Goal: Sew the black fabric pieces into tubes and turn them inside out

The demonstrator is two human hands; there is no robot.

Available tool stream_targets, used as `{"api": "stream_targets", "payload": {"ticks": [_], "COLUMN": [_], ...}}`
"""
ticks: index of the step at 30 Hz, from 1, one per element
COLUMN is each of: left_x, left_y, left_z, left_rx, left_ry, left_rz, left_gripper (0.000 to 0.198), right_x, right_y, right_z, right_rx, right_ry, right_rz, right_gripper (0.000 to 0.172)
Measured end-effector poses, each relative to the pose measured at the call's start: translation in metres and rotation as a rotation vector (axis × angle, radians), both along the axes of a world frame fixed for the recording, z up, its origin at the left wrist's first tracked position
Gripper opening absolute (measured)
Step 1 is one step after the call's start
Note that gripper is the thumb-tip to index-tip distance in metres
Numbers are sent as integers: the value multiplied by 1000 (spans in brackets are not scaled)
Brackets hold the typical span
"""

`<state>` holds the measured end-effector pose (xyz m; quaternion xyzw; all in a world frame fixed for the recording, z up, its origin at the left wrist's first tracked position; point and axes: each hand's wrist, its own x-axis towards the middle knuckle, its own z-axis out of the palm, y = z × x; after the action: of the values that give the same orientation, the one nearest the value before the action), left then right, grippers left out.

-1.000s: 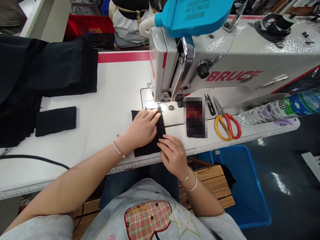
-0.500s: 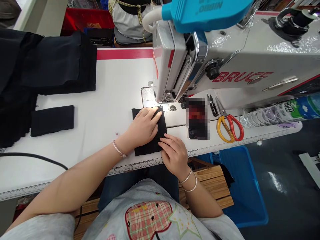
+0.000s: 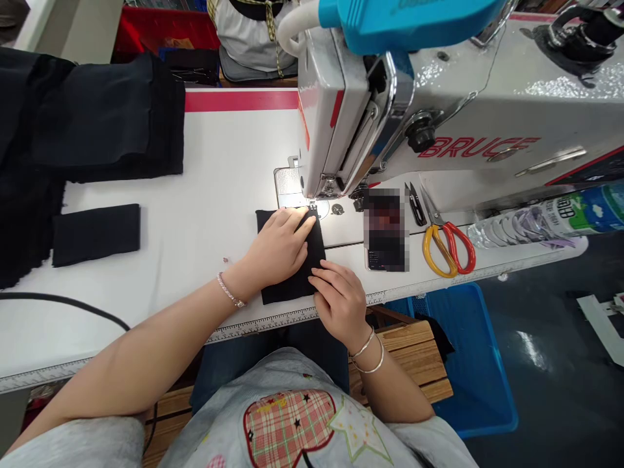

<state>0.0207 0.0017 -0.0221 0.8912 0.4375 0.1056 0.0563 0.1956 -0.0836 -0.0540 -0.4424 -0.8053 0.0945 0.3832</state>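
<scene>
Hands (image 3: 277, 248) open, flat, on black fabric (image 3: 291, 290)

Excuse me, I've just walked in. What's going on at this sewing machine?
A person presses a black fabric piece on the white table of a BRUCE sewing machine, left hand on top, right hand at its right edge. A black strip lies further left, and yellow-and-red scissors lie to the right.

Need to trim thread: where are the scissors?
In the head view, the red-and-yellow scissors lie on the white sewing table, right of the person's right hand, beside the thread snips.
</scene>
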Motion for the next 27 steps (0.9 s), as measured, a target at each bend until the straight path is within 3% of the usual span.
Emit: {"api": "stream_targets", "payload": {"ticks": [27], "left_x": [-2], "left_y": [8], "left_z": [-7], "left_rx": [-16], "left_ry": [-47], "left_rz": [4], "left_gripper": [49], "right_x": [0], "right_y": [-1], "right_z": [-5], "right_rx": [-52], "right_ry": [-84], "right_rz": [-18], "right_gripper": [29]}}
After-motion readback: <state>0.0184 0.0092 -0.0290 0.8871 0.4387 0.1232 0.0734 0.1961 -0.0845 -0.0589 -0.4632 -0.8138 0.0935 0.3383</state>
